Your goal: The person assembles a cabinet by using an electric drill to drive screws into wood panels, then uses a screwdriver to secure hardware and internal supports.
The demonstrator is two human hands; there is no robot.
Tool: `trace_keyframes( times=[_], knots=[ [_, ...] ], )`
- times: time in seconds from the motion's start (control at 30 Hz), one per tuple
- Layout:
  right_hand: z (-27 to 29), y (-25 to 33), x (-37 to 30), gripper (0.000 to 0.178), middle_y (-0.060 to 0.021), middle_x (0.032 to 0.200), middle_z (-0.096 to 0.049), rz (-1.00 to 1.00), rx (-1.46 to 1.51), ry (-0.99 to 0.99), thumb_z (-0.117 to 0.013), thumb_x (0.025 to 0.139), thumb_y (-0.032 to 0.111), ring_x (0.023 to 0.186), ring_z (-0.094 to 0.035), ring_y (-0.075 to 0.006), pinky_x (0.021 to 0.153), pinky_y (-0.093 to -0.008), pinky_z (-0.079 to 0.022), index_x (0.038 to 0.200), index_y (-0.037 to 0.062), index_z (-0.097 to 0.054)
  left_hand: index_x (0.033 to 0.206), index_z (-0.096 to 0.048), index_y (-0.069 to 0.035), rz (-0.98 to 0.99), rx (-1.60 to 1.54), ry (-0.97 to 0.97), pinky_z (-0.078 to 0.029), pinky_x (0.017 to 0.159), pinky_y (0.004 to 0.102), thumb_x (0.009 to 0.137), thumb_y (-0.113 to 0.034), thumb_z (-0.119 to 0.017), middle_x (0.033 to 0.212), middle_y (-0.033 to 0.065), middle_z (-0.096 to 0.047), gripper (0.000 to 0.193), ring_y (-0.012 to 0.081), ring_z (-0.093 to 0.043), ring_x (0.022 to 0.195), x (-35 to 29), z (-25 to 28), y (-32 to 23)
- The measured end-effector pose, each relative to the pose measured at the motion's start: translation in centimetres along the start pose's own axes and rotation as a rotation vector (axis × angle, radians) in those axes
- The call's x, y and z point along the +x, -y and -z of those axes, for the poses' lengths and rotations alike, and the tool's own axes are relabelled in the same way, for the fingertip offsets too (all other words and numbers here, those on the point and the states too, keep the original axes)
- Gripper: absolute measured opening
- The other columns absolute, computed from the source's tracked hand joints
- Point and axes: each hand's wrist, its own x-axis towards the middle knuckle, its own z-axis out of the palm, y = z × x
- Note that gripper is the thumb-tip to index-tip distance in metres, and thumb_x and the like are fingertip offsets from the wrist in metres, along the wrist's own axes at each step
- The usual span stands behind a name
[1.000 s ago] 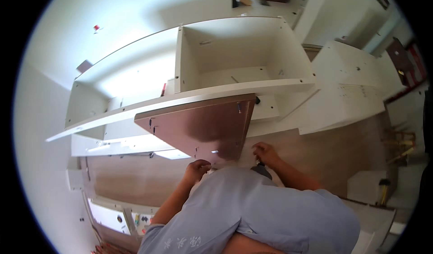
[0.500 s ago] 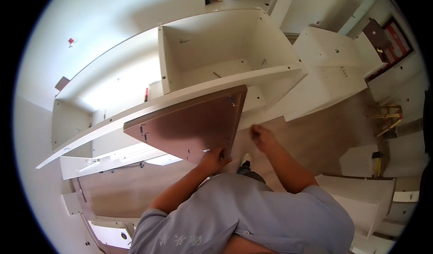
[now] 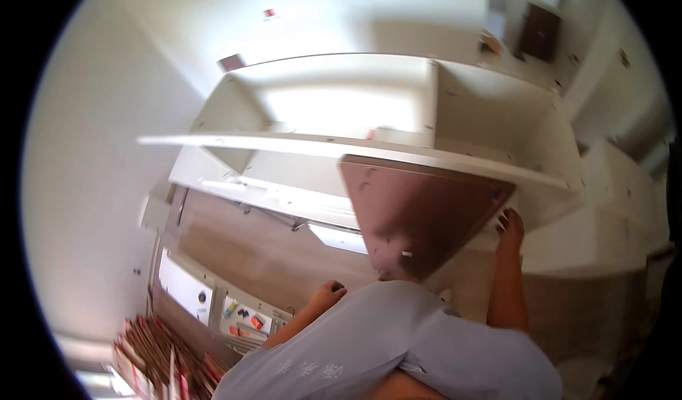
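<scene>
A brown cabinet door panel [image 3: 426, 212] leans against the front of a long white cabinet frame [image 3: 270, 143], its lower corner near my body. Small dark fittings show near two of its corners, and a small white piece sits low on its face. Beside the panel's right edge is my right hand [image 3: 511, 226], fingers raised and apart; nothing shows in it. My left hand [image 3: 327, 295] hangs off the panel, left of its lower corner. Blur hides how far the left fingers are curled, and I see no object in them.
At lower left, a white panel [image 3: 186, 286] lies beside a tray [image 3: 245, 316] of small tools and an orange item. Stacked flat cardboard [image 3: 167, 357] stands by the wall. More white cabinet boxes [image 3: 590, 244] are at right.
My view has swung left, so the cabinet and panel sit further right. My left hand has come off the panel's lower edge; my right hand has moved up beside its right edge.
</scene>
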Motion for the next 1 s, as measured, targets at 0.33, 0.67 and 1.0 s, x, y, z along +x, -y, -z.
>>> trace_keyframes(
  times=[0.33, 0.67, 1.0],
  knots=[
    [-4.0, 7.2, -5.3, 0.067, -0.0096, 0.143, -0.055, 0.370, -0.225, 0.493, -0.073, 0.093, 0.009, 0.132, -0.052, -0.0233, 0.110, -0.0393, -0.042, 0.152, 0.0032, -0.041, 0.118, -0.066, -0.001, -0.325, -0.102, -0.180, -0.056, 0.084, 0.0388, 0.090, -0.023, -0.079, 0.107, 0.0156, -0.073, 0.038, 0.0262, -0.070, 0.093, 11.6, 0.6, -5.8],
    [-0.6, 7.5, -12.9, 0.043, -0.0090, 0.118, -0.067, 0.345, -0.523, 0.329, -0.078, 0.091, 0.010, 0.105, -0.062, -0.0162, 0.087, -0.0334, -0.052, 0.127, -0.0002, -0.058, 0.136, -0.057, -0.007, -0.384, -0.167, 0.121, -0.054, 0.093, 0.0453, 0.075, -0.016, -0.088, 0.124, 0.0202, -0.067, 0.070, 0.0376, -0.066, 0.111, 15.1, 2.0, -11.3],
    [2.5, 7.6, -17.5, 0.026, -0.0121, 0.095, -0.075, 0.483, -0.874, 0.516, -0.083, 0.083, 0.005, 0.089, -0.072, -0.0254, 0.077, -0.0398, -0.056, 0.106, 0.0047, -0.069, 0.096, -0.075, -0.006, -0.566, 0.228, 0.018, -0.056, 0.064, 0.0427, 0.070, -0.031, -0.095, 0.075, 0.0109, -0.073, 0.041, 0.0281, -0.069, 0.065, 16.6, -3.8, -3.4]
  ],
)
